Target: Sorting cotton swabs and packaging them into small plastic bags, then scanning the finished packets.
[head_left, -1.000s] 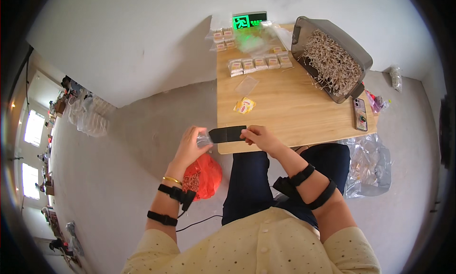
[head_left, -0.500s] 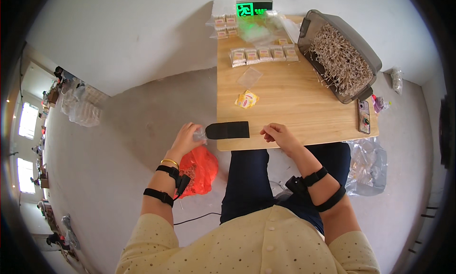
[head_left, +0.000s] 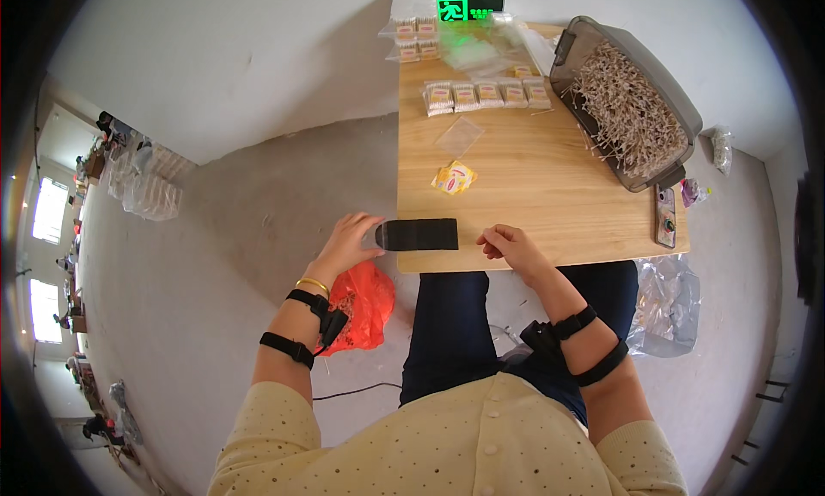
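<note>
While left hand point(head_left: 348, 242) grips it | flat black pouch point(head_left: 419, 235), clear end | right hand point(head_left: 507, 242) loosely curled, empty

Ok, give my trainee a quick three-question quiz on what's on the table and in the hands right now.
1. True or false: the left hand holds the black flat strip at the table's near edge.
2. What lies nearest the clear empty bag: A) yellow packet, B) phone, C) red bag?
3. Fill in: the grey bin of thin sticks stands on the table's far ____ side.

Key: 1 true; 2 A; 3 right. The right hand rests empty on the wooden table.
</note>
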`<state>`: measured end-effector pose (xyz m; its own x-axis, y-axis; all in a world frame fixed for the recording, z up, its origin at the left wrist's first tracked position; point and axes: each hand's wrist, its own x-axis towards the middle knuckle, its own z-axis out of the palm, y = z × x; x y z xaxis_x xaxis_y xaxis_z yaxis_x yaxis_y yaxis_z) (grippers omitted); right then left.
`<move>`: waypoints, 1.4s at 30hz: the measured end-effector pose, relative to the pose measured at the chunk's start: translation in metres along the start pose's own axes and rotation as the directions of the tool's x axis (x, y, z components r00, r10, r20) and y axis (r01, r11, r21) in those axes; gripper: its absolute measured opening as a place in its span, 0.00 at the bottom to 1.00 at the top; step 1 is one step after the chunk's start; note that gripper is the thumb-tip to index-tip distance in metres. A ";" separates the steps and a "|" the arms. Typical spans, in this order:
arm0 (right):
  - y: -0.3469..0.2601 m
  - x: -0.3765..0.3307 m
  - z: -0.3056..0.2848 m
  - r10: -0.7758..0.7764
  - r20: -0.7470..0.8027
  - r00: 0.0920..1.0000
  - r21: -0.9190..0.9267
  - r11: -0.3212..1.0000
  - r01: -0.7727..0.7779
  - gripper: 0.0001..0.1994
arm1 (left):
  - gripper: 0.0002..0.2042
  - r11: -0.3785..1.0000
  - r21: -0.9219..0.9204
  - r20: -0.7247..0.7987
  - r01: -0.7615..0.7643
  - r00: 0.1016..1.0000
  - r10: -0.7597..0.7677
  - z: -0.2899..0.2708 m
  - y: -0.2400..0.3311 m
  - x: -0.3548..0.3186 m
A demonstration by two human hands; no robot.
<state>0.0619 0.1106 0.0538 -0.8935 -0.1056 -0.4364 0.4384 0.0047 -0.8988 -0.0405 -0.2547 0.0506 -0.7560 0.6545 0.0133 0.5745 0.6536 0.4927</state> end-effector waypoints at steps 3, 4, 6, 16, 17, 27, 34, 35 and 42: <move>0.001 0.000 0.001 0.013 0.007 1.000 0.002 1.000 -0.013 0.17 | 0.35 1.000 -0.007 0.014 -0.009 1.000 0.009 0.000 0.006 0.004; 0.002 0.000 0.001 0.017 0.010 1.000 0.001 1.000 -0.017 0.17 | 0.35 1.000 -0.013 0.024 -0.008 1.000 0.008 0.000 0.008 0.006; 0.003 0.000 0.001 0.022 0.012 1.000 -0.002 1.000 -0.022 0.17 | 0.36 1.000 -0.025 0.044 -0.005 0.999 0.006 0.000 0.015 0.010; 0.012 0.000 0.007 0.016 0.017 1.000 0.018 1.000 -0.017 0.16 | 0.37 0.965 0.189 0.184 -0.180 0.972 0.146 0.009 0.038 0.039; 0.015 0.001 0.006 0.019 0.019 1.000 0.030 0.999 -0.019 0.16 | 0.38 0.958 0.207 0.196 -0.198 0.968 0.158 0.011 0.038 0.040; 0.028 0.016 -0.044 -0.002 -0.160 0.987 0.041 0.999 0.009 0.13 | 0.37 0.967 0.077 -0.144 -0.244 0.957 0.253 0.054 0.112 0.085; 0.026 0.043 -0.132 -0.201 -0.533 0.822 -0.096 0.979 0.178 0.12 | 0.35 0.967 0.191 -0.174 -0.168 0.964 0.202 0.143 0.148 0.146; 0.029 0.047 -0.151 -0.255 -0.589 0.766 -0.193 0.966 0.173 0.13 | 0.35 0.964 0.220 -0.159 -0.148 0.970 0.185 0.152 0.149 0.147; 0.010 0.051 -0.263 -0.549 -0.608 0.573 -0.762 0.605 -0.230 0.30 | 0.36 0.982 0.166 -0.102 -0.088 0.989 0.106 0.151 0.162 0.149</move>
<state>-0.0047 0.3667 0.0111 -0.8118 0.5418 0.2176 0.3965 0.7851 -0.4758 -0.0128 0.0065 0.0016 -0.7190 0.6777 0.1540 0.6828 0.6475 0.3383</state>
